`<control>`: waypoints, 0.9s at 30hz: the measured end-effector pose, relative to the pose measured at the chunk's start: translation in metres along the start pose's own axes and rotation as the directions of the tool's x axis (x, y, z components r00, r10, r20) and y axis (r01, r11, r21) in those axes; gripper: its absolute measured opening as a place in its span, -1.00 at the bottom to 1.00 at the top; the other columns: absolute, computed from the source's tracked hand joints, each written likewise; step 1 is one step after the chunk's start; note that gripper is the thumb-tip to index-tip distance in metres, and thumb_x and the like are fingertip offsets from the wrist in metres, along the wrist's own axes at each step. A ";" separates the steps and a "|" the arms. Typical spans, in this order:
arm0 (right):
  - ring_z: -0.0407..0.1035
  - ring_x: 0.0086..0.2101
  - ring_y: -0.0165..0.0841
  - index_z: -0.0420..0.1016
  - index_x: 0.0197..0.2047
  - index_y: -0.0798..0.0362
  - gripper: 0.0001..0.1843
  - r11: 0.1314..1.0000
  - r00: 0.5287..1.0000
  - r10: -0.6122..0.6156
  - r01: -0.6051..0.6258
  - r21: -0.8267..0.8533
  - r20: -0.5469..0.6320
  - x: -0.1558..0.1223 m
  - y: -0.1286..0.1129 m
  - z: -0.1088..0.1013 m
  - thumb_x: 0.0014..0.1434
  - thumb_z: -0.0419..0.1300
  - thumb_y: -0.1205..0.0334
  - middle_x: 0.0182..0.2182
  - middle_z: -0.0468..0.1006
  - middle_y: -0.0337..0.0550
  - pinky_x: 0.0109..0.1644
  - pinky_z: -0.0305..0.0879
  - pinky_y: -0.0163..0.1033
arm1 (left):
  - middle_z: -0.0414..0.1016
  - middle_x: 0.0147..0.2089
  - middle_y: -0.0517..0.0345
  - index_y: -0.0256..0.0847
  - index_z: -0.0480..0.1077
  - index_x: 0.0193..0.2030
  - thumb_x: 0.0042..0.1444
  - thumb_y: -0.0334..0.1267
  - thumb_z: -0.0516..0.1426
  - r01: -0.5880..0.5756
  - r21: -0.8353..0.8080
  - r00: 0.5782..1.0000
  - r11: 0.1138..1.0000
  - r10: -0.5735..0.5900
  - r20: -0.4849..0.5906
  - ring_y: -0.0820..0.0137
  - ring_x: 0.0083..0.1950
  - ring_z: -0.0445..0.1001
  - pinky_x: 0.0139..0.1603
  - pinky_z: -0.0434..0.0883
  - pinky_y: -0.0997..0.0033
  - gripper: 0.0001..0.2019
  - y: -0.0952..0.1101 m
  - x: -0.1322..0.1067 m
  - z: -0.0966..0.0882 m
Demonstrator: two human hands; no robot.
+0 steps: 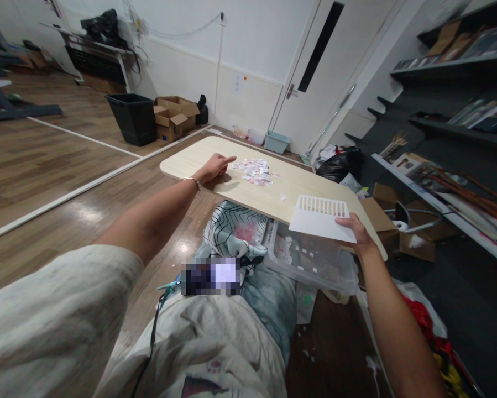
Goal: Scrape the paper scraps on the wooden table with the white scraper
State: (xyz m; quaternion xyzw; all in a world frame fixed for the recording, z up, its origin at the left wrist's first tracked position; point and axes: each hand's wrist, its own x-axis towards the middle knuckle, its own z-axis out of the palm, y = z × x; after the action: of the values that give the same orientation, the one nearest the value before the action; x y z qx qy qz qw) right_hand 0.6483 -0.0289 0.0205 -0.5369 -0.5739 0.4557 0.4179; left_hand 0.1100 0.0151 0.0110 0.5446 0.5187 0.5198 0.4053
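Observation:
My right hand [357, 229] grips the near right corner of a white card [320, 224] with a row of narrow slots cut along its far edge. The card lies over the front edge of the pale wooden tabletop [194, 155]. On the tabletop, my left hand [215, 167] is just left of a heap of white and pinkish paper scraps [254, 170]. Its index finger stretches toward the heap while the other fingers curl partly under, and I see nothing held in it. A few loose scraps [283, 197] lie between the heap and the card.
Under the table's front edge is a clear plastic bin [314, 262] with paper bits inside. Patterned cloth [227, 226] and a blurred-out device [210, 276] rest on my lap. A black trash bin [132, 119] and cardboard boxes [171, 121] stand beyond; shelves [451, 72] line the right.

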 end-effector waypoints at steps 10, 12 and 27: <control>0.78 -0.26 0.09 0.60 -0.22 -0.11 -0.43 0.995 0.992 -0.066 0.073 0.063 -0.107 0.019 -0.002 0.012 -0.31 0.64 -0.02 -0.48 0.73 -0.19 -0.29 0.73 0.02 | 0.08 -0.66 0.34 0.00 0.08 -0.54 0.39 0.18 0.43 -0.026 0.023 1.000 0.999 0.026 0.002 0.52 -0.59 0.03 -0.50 0.04 0.42 -0.28 0.000 0.000 0.002; 0.80 -0.19 0.11 0.58 -0.22 -0.12 -0.41 0.995 0.992 -0.051 0.061 0.082 -0.118 0.023 -0.006 0.017 -0.32 0.67 -0.04 -0.43 0.76 -0.18 -0.21 0.79 0.06 | 0.08 -0.68 0.32 -0.01 0.08 -0.57 0.42 0.12 0.41 -0.014 0.031 1.000 0.999 0.014 -0.006 0.53 -0.60 0.03 -0.50 0.01 0.42 -0.29 0.001 0.000 0.002; 0.83 -0.19 0.17 0.75 -0.15 -0.05 -0.43 0.999 0.999 -0.030 0.031 0.029 -0.028 0.022 0.001 0.010 -0.26 0.64 -0.06 -0.34 0.84 -0.09 -0.29 0.74 0.02 | 0.05 -0.66 0.35 0.00 0.08 -0.52 0.34 0.11 0.47 -0.030 -0.043 1.000 0.999 0.030 -0.007 0.54 -0.58 0.01 -0.54 0.06 0.47 -0.31 -0.001 0.000 0.003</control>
State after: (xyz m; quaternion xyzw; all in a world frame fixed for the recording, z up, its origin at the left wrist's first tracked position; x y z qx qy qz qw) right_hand 0.6371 -0.0072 0.0167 -0.5282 -0.5695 0.4502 0.4405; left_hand 0.1131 0.0155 0.0096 0.5417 0.5003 0.5385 0.4077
